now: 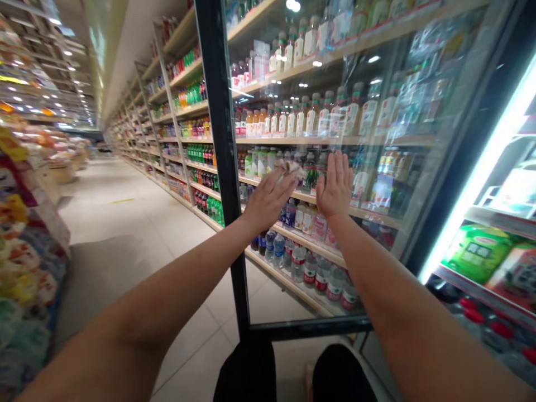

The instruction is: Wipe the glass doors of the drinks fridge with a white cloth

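A glass cooler door (288,304) with a dark frame stands swung open in front of me. My left hand (268,198) presses a crumpled, pale cloth (290,166) with brownish patches against the pane; the cloth shows past the fingertips and is partly hidden under the hand. To its right, my right hand (337,187) is held up with fingers straight and palm toward the glass, apparently resting flat on it. Nothing shows in that hand. Shelves of bottles are visible through the pane, with some reflections over them.
Long drink shelves (184,125) run down the left beyond the door. At the right is the lit cooler interior with a green package (477,251) and red-capped bottles (498,329). Packaged goods (25,251) line the left edge. Below are tiled floor (104,218) and my knees (247,371).
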{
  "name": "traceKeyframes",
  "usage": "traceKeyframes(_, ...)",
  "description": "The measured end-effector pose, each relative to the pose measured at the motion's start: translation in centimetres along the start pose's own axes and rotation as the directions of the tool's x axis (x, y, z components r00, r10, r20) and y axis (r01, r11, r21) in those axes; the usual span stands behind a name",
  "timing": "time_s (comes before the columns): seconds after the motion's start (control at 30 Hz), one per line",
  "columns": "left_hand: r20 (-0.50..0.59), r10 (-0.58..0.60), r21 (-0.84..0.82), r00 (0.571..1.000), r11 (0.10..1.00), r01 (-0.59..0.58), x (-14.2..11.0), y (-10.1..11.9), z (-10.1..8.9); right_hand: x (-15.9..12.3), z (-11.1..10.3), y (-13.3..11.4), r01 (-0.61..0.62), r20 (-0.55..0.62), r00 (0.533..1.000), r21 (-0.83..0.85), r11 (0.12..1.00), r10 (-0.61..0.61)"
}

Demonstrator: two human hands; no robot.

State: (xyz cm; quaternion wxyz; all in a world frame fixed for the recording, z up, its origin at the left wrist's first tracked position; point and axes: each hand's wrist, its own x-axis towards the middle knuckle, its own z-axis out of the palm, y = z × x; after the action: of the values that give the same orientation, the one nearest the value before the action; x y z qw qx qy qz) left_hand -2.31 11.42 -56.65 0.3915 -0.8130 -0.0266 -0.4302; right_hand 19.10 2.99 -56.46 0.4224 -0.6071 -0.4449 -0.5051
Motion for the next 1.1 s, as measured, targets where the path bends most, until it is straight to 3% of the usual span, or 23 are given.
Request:
traceKeyframes(0.03,0.044,0.082,-0.024,0.996,0.996,-0.081,-0.9,0.9,0.3,0.0,0.0,0.0,-0.002,0.007,1.000,0.005,1.000,0.002)
traceKeyframes(0.1,0.149,0.289,-0.089,0.946,0.956,-0.278,-2.6,2.0,0.6,0.0,-0.1,0.0,-0.005,0.018,1.000,0.009,1.000,0.005)
traceKeyframes(0.17,0.195,0.384,-0.113,0.903,0.923,-0.368,-2.8,1.6,0.4,0.0,-0.1,0.0,-0.005,0.016,1.000,0.003,1.000,0.005)
traceKeyframes(0.23,0.155,0.292,-0.060,0.944,0.956,-0.286,-1.6,-0.1,-0.1,0.0,-0.1,0.0,-0.001,0.005,1.000,-0.006,1.000,0.001)
traceKeyframes(0.3,0.063,0.114,0.005,0.992,0.993,-0.114,0.3,-1.9,-0.7,0.0,0.0,-0.1,0.003,-0.005,1.000,-0.012,1.000,-0.003)
traceKeyframes(0.37,-0.017,-0.032,0.030,0.999,0.999,0.033,1.4,-2.7,-0.8,0.0,0.0,-0.1,0.009,-0.007,1.000,-0.016,1.000,-0.009)
traceKeyframes(0.43,-0.046,-0.070,0.027,0.997,0.997,0.071,0.8,-1.9,-0.5,0.0,0.0,-0.1,0.013,-0.012,1.000,-0.022,1.000,-0.014)
traceKeyframes(0.47,-0.033,-0.030,0.021,0.999,0.999,0.031,0.0,-1.1,-0.1,0.0,0.0,-0.1,0.015,-0.015,1.000,-0.024,1.000,-0.016)
traceKeyframes(0.53,0.038,0.157,-0.004,0.987,0.988,-0.157,-2.0,0.6,0.4,0.0,-0.1,0.0,0.017,-0.018,1.000,-0.027,1.000,-0.017)
traceKeyframes(0.6,0.123,0.341,-0.039,0.932,0.940,-0.339,-3.1,1.2,0.6,0.0,-0.1,0.0,0.015,-0.011,1.000,-0.026,1.000,-0.016)
traceKeyframes(0.63,0.155,0.376,-0.045,0.914,0.927,-0.373,-3.1,0.8,0.4,0.0,-0.1,0.0,0.016,-0.005,1.000,-0.025,1.000,-0.016)
traceKeyframes(0.7,0.157,0.300,-0.007,0.941,0.953,-0.303,-1.6,-0.9,-0.2,-0.1,-0.2,0.0,0.019,-0.001,1.000,-0.025,1.000,-0.019)
traceKeyframes(0.77,0.069,0.109,0.057,0.992,0.992,-0.113,0.7,-3.0,-0.9,-0.1,-0.2,0.1,0.024,-0.006,1.000,-0.029,0.999,-0.024)
traceKeyframes(0.83,-0.051,-0.062,0.086,0.997,0.994,0.066,2.4,-4.1,-1.2,-0.1,-0.2,0.1,0.027,-0.008,1.000,-0.032,0.999,-0.027)
traceKeyframes(0.9,-0.106,-0.108,0.078,0.988,0.990,0.117,2.5,-3.6,-1.0,-0.2,-0.2,0.1,0.023,0.000,1.000,-0.029,0.999,-0.023)
traceKeyframes(0.93,-0.087,-0.057,0.066,0.995,0.996,0.063,1.9,-2.8,-0.8,-0.2,-0.3,0.1,0.019,0.007,1.000,-0.029,0.999,-0.019)
traceKeyframes(1.0,0.003,0.152,0.021,0.988,0.988,-0.152,0.2,-1.1,-0.4,-0.2,-0.3,0.1,0.011,0.016,1.000,-0.029,1.000,-0.011)
traceKeyframes(1.07,0.078,0.344,-0.028,0.936,0.939,-0.343,-0.9,-0.4,-0.3,-0.2,-0.3,0.1,0.012,0.022,1.000,-0.028,1.000,-0.011)
traceKeyframes(1.1,0.092,0.376,-0.036,0.922,0.927,-0.374,-0.8,-0.6,-0.4,-0.2,-0.3,0.1,0.014,0.023,1.000,-0.027,1.000,-0.014)
